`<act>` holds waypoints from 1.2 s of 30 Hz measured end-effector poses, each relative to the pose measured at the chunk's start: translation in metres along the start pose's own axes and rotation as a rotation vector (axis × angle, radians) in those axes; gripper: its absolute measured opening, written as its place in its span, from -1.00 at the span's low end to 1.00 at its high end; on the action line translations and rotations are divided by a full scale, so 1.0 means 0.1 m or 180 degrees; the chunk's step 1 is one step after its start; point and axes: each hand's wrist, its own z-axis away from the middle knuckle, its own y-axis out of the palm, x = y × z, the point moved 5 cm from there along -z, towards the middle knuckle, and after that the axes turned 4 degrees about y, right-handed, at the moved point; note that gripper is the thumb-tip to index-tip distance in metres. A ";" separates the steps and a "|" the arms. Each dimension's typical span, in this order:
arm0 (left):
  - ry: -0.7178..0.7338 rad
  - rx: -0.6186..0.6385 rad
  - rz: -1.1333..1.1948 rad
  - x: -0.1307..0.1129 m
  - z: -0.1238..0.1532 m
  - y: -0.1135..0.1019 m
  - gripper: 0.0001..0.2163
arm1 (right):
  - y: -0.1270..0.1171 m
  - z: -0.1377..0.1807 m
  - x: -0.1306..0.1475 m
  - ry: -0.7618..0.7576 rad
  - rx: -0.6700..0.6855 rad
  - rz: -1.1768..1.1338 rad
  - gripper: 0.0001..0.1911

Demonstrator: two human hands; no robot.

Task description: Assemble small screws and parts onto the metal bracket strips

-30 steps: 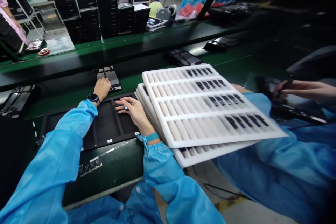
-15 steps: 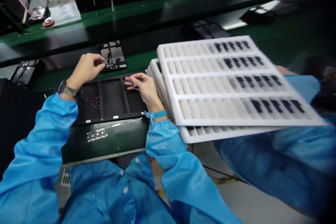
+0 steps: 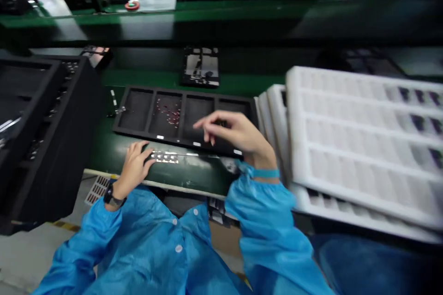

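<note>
Your black tray (image 3: 138, 109) lies flat near the bench's (image 3: 194, 175) front edge: four compartments in a row, with tiny red bits (image 3: 169, 113) scattered in the second from the left. Just in front of it, along that edge, lies your strip of small silvery parts (image 3: 165, 158).

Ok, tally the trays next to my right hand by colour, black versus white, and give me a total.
Black compartment tray: 1
White foam trays: 2 clearly seen, stacked; the blurred stack edge may hide more
Total: 3 in clear view
</note>
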 end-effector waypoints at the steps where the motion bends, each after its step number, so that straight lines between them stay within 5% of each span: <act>1: -0.0027 0.0003 0.0053 -0.02 -0.02 0.01 -0.79 | 0.21 0.08 0.04 0.0094 0.0474 0.0304 -0.76; 4: -0.0121 0.0275 0.0292 -0.03 -0.09 0.03 -0.83 | 0.74 0.33 -0.02 -0.0004 0.1102 0.1276 -0.78; 10: 0.0041 0.0745 0.0634 0.02 -0.16 0.10 -0.81 | 1.23 0.55 -0.50 -0.0377 0.1026 0.2050 -0.70; 23: 0.0354 0.0507 0.0691 -0.03 0.01 0.22 -0.86 | 1.31 0.56 -0.50 -0.0353 0.1007 0.2279 -0.63; 28: -0.0146 0.0148 0.1635 0.09 0.00 0.17 -0.80 | 1.22 0.57 -0.30 -0.0369 0.0676 0.2055 -0.74; 36: -0.0335 -0.0542 0.2914 0.16 -0.28 -0.32 -0.93 | 0.88 0.44 0.28 -0.0434 -0.0194 0.1618 -0.73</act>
